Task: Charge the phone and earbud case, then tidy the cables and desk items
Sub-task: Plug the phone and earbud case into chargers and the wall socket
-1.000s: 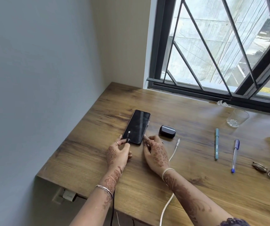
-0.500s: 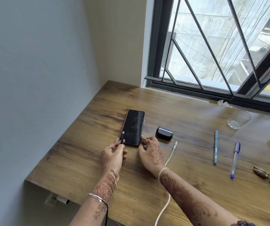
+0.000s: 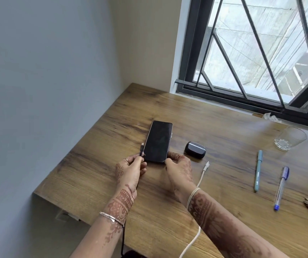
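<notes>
head view, phone (image 3: pixel 158 141): flat on counter (image 3: pixel 214 192), near end pinched by right hand (image 3: pixel 179 167).
left hand (image 3: pixel 131 169): gripping black plug (image 3: pixel 141 148), beside phone, unplugged.
earbud case (image 3: pixel 195 150): right of phone, white cable (image 3: pixel 202 174) unconnected.
risk: plug misaligned; phone slides.

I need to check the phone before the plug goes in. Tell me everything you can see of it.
The phone is a slim dark slab with a pale metallic rim and side buttons on its right edge. Its glossy screen faces up, unlit. It lies flat on the wooden desk. The right hand grips its near right corner; the left hand holds the black cable plug beside its left edge, not inserted.
</notes>
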Demonstrator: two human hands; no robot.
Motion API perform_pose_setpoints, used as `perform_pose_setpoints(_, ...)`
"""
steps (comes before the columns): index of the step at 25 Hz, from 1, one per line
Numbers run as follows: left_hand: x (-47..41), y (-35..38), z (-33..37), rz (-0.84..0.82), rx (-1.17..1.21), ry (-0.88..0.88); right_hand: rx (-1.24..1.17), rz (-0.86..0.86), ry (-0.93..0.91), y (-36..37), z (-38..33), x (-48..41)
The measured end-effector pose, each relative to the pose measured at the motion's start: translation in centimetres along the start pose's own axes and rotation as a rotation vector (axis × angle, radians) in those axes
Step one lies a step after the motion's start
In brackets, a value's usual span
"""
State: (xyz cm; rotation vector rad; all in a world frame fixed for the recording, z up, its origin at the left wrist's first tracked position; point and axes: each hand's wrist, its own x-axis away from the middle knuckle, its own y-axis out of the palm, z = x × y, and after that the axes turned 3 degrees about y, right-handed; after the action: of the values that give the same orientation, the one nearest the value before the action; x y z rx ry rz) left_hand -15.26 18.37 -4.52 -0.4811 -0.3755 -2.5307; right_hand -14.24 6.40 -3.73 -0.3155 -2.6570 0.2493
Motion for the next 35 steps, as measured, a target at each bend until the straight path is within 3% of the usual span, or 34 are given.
perform_pose_setpoints(7, 0.4, -0.5, 0.1, -0.055, -0.066, -0.012, -0.305, -0.068, 0.13, -0.4, 0.0, -1.3)
perform_pose_setpoints(15, 2.5, -0.7, -0.4, -0.084, -0.184, 0.045, -0.444, -0.172, 0.136, -0.3, -0.7, -1.3)
perform_pose_setpoints(35, 1.5, -0.9, 0.8, -0.137, -0.126, -0.099, -0.515, -0.206, 0.153, 0.5, -0.3, -1.5)
